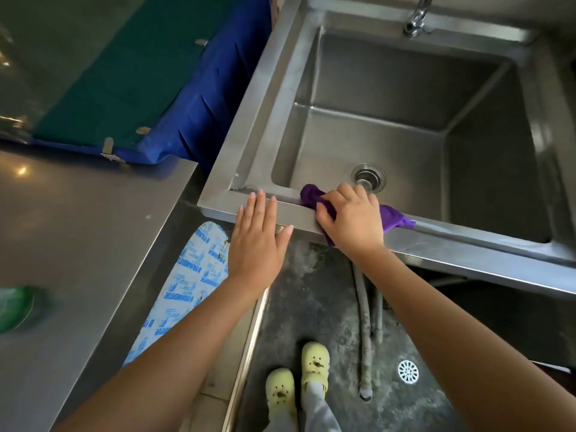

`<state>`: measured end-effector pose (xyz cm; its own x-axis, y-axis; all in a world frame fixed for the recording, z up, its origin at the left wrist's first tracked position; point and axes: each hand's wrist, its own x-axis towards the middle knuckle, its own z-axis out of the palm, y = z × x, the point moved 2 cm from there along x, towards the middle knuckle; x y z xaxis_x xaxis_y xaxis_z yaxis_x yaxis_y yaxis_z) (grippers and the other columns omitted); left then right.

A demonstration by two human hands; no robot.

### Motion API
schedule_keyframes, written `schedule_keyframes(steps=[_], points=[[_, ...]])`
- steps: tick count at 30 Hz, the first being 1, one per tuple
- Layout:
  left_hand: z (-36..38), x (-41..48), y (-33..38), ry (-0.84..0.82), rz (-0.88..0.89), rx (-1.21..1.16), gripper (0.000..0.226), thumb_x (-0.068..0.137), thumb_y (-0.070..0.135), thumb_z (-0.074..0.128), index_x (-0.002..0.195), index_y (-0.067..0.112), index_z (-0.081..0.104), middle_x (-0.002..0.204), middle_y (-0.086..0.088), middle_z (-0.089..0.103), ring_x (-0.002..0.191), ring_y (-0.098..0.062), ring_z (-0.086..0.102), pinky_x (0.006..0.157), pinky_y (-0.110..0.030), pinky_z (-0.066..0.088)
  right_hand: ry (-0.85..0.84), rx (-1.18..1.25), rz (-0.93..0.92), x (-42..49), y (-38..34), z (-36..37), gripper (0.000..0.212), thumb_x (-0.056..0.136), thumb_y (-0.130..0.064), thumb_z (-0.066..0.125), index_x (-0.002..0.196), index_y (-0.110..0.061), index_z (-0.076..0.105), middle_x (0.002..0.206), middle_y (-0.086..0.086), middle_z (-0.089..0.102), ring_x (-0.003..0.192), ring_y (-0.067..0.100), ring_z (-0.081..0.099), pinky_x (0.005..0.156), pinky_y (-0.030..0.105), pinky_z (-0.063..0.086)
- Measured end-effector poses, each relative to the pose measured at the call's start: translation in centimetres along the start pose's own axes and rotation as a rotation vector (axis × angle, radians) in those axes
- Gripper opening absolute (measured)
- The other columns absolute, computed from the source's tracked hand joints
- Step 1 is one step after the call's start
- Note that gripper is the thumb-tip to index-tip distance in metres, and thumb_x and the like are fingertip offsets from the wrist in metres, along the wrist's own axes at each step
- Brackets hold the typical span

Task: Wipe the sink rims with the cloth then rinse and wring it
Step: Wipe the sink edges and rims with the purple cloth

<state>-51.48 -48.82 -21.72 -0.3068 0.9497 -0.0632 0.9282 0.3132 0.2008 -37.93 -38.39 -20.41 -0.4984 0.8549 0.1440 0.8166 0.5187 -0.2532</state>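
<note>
**Item: rim wipe in progress, front edge of sink**

Head view. Right hand (352, 219), grip closed over purple cloth (311, 198), presses it on the sink (280, 88) front rim near the front-left corner. Left hand (257, 241) flat, fingers spread, holding nothing, braced on that rim. Step: wiping. Next, by judgement: remaining rims, then rinse under tap (416, 18). Surroundings: steel counter (78, 213) left, wet concrete floor (311, 307).

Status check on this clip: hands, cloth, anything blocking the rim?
Right hand pressing purple cloth on the sink's front rim. Left hand flat, open, beside it. Rim ahead unobstructed.
</note>
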Motion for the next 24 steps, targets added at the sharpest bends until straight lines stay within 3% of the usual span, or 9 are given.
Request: schedule_keyframes(steps=[5,10,14,16,18,21,24], points=[[0.1,0.0,0.5,-0.032,-0.023,0.018,0.078,0.085,0.057,-0.008,0.149,0.011,-0.001,0.158,-0.01,-0.007,0.146,-0.021,-0.011,0.118,-0.035,-0.009,0.031,-0.071,0.117,-1.9,3.5,-1.3,0.039,0.086,-0.039,0.039,0.089,-0.012,0.067,0.087,0.007,0.063,0.086,0.031,0.055,0.074,0.039,0.04],[0.3,0.1,2.6,-0.056,-0.003,-0.009,0.068,0.095,0.051,0.008,0.148,0.01,-0.002,0.158,-0.01,-0.008,0.145,-0.021,-0.012,0.119,-0.036,-0.009,0.076,-0.105,0.199,-3.2,5.1,-1.9,0.031,0.089,-0.035,0.047,0.091,-0.011,0.067,0.089,0.008,0.063,0.086,0.03,0.053,0.075,0.037,0.038],[0.1,0.5,7.2,-0.002,0.205,-0.191,0.065,0.094,0.046,0.012,0.148,0.01,0.014,0.158,-0.011,0.009,0.147,-0.022,0.004,0.118,-0.031,-0.004,0.034,-0.028,0.222,-3.2,5.2,-2.6,0.034,0.091,-0.035,0.043,0.095,-0.013,0.068,0.093,0.008,0.064,0.091,0.031,0.053,0.078,0.038,0.037],[-0.3,1.1,10.4,-0.036,0.304,-0.304,0.055,0.099,0.037,0.024,0.148,0.011,0.019,0.157,-0.01,0.015,0.146,-0.021,0.009,0.118,-0.03,0.001,-0.04,0.107,0.192,-3.3,5.8,-3.1,0.042,0.094,-0.039,0.032,0.112,-0.018,0.063,0.11,0.005,0.064,0.101,0.029,0.052,0.087,0.039,0.037],[-0.5,1.8,13.3,-0.096,0.363,-0.367,0.052,0.1,0.032,0.031,0.147,0.014,0.021,0.156,-0.007,0.02,0.146,-0.019,0.013,0.118,-0.028,0.006,0.003,0.248,0.192,-4.3,7.3,-4.3,0.053,0.094,-0.039,0.02,0.128,-0.017,0.054,0.127,0.005,0.06,0.116,0.026,0.051,0.101,0.039,0.036],[-0.3,2.8,15.7,-0.136,0.389,-0.235,0.052,0.096,0.045,0.036,0.143,0.023,0.034,0.145,0.0,0.043,0.135,-0.021,0.033,0.108,-0.033,0.029,0.188,0.142,0.39,-8.3,12.6,-5.8,0.056,0.092,-0.036,0.024,0.133,-0.007,0.047,0.138,0.012,0.051,0.132,0.03,0.041,0.113,0.041,0.027],[-0.4,3.6,16.9,-0.141,0.38,-0.07,0.056,0.092,0.05,0.043,0.14,0.023,0.041,0.135,-0.001,0.054,0.125,-0.025,0.042,0.098,-0.035,0.038,0.108,0.01,0.63,-13.0,17.6,-6.0,0.071,0.089,-0.047,0.02,0.139,0.0,0.035,0.149,0.021,0.033,0.14,0.037,0.025,0.117,0.047,0.018]])
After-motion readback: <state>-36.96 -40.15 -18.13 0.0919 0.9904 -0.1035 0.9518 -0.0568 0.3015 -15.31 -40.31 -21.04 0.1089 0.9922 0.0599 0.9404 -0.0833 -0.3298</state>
